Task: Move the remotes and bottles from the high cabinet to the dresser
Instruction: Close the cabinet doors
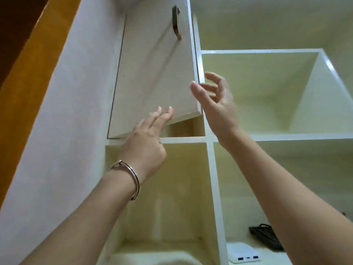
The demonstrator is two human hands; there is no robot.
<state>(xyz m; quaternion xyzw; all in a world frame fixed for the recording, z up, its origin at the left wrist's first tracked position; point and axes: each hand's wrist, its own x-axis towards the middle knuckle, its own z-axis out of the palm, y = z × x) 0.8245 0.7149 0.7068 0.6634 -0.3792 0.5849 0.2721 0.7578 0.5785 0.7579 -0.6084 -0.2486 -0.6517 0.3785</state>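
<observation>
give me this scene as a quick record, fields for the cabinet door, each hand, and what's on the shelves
cabinet door: partly open, its lower edge swung out from the frame
door handle: metal bar near the top, untouched
left hand: fingertips on the door's lower edge, bracelet on the wrist
right hand: open, empty, at the door's free edge
upper right shelf: nothing visible on it
lower right shelf: white power bank, black item behind it
remotes and bottles: none in view
</observation>
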